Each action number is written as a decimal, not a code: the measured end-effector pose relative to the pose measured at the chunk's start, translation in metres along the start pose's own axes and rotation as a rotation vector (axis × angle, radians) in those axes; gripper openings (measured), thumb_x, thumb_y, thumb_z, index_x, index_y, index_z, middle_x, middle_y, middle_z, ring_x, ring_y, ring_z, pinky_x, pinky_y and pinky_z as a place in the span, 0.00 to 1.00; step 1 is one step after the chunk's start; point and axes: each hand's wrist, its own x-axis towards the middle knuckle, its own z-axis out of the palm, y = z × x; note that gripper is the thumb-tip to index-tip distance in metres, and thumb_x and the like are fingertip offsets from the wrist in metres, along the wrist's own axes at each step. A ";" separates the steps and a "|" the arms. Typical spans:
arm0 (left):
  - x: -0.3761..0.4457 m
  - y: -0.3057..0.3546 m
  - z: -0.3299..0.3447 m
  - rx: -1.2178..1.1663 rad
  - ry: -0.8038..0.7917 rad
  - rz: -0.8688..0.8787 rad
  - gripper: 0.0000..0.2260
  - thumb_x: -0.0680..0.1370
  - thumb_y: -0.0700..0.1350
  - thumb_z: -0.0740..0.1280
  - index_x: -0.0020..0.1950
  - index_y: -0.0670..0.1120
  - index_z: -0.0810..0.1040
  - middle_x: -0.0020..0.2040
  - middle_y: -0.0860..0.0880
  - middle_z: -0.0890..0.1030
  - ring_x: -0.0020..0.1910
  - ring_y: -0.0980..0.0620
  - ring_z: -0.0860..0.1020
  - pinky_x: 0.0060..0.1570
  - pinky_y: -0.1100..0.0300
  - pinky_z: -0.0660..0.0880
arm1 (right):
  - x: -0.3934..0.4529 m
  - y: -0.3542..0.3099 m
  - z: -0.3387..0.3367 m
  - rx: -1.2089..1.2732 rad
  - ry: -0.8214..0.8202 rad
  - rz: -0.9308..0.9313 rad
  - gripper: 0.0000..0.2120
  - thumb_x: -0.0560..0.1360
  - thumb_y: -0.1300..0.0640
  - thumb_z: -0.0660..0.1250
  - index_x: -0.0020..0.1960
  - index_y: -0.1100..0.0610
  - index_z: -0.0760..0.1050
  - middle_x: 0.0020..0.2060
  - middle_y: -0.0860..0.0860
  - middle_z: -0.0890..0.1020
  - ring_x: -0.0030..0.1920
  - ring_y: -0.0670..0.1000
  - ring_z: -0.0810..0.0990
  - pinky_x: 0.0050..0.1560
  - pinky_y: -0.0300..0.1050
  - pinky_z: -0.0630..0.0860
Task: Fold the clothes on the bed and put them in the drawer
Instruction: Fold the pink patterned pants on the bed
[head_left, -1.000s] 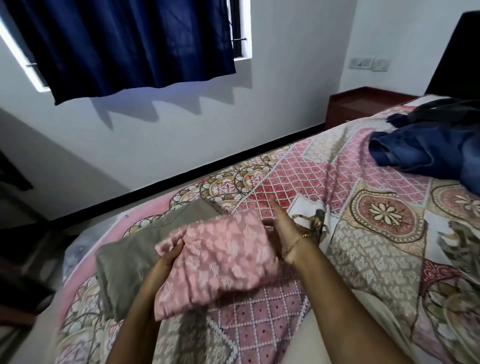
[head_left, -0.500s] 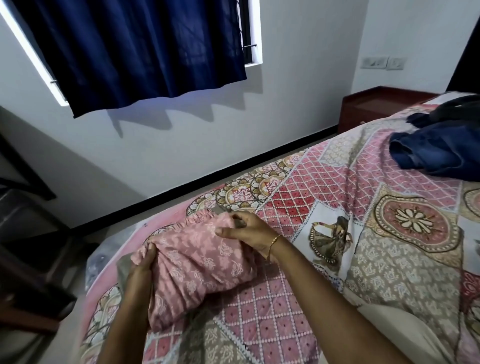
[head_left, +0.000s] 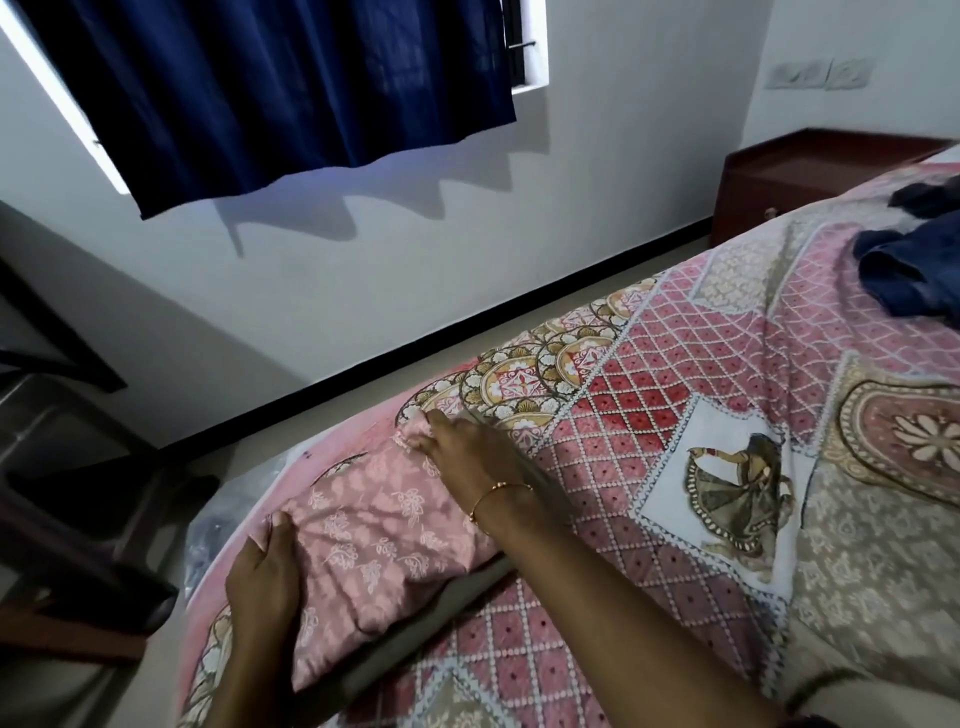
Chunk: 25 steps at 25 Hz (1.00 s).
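Folded pink garment pressed onto a grey one at the bed's corner.

Head view: the pink floral garment (head_left: 374, 540) lies on a folded grey garment (head_left: 415, 634) on the patterned bedspread (head_left: 675, 545). The left hand (head_left: 265, 577) lies flat against its near end, fingers straight; the right hand (head_left: 467, 447) pinches its far corner. Blue jeans (head_left: 914, 270) lie well apart.
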 end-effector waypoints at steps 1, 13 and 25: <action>0.000 -0.005 0.002 0.007 0.005 -0.033 0.21 0.82 0.47 0.57 0.68 0.33 0.69 0.69 0.36 0.70 0.69 0.41 0.67 0.67 0.53 0.60 | 0.002 0.007 0.009 -0.005 -0.038 0.055 0.17 0.81 0.50 0.55 0.65 0.57 0.69 0.51 0.58 0.81 0.52 0.58 0.79 0.49 0.49 0.77; -0.016 0.047 0.034 0.825 -0.008 0.787 0.19 0.76 0.48 0.65 0.61 0.36 0.76 0.65 0.35 0.73 0.67 0.33 0.68 0.64 0.34 0.61 | -0.008 -0.006 0.020 -0.078 0.119 0.076 0.14 0.75 0.65 0.62 0.60 0.65 0.72 0.58 0.60 0.72 0.58 0.59 0.71 0.56 0.53 0.74; -0.026 -0.008 0.065 0.981 -0.149 0.525 0.40 0.70 0.66 0.32 0.78 0.48 0.46 0.78 0.46 0.50 0.77 0.46 0.45 0.72 0.51 0.35 | -0.028 0.024 0.048 -0.131 -0.176 -0.064 0.27 0.81 0.46 0.47 0.76 0.54 0.49 0.77 0.50 0.49 0.76 0.53 0.49 0.74 0.52 0.50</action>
